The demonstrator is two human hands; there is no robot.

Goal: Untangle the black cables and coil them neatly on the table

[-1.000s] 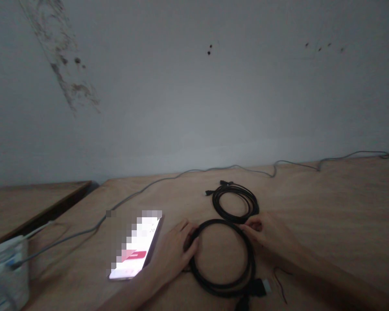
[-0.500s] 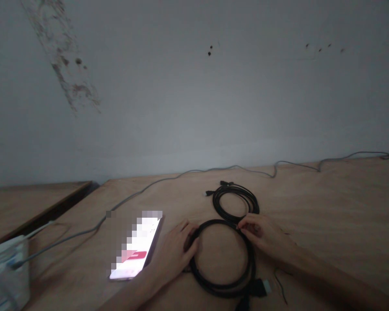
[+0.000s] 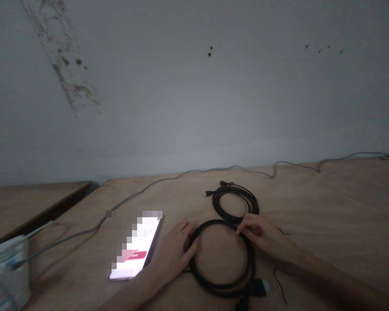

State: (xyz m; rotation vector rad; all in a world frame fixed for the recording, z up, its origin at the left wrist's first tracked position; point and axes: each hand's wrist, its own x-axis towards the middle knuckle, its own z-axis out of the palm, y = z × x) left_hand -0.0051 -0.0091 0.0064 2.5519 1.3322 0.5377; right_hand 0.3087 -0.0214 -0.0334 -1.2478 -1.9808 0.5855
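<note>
Cable coil [image 3: 222,290] in both hands [image 3: 173,252] [image 3: 256,231], white bag [image 3: 6,272] at left

Dim rm, grainy, phone screen [image 3: 136,247] glare

This looks like a bare workroom or small workshop rather than a home. A plain plywood table [image 3: 314,207] stands against a stained, marked grey wall [image 3: 194,95], with a 2nd wooden table [image 3: 26,207] beside it. A thin grey cable [image 3: 181,176] trails along the back edge, and coiled black cables [image 3: 235,203] lie on top.
</note>
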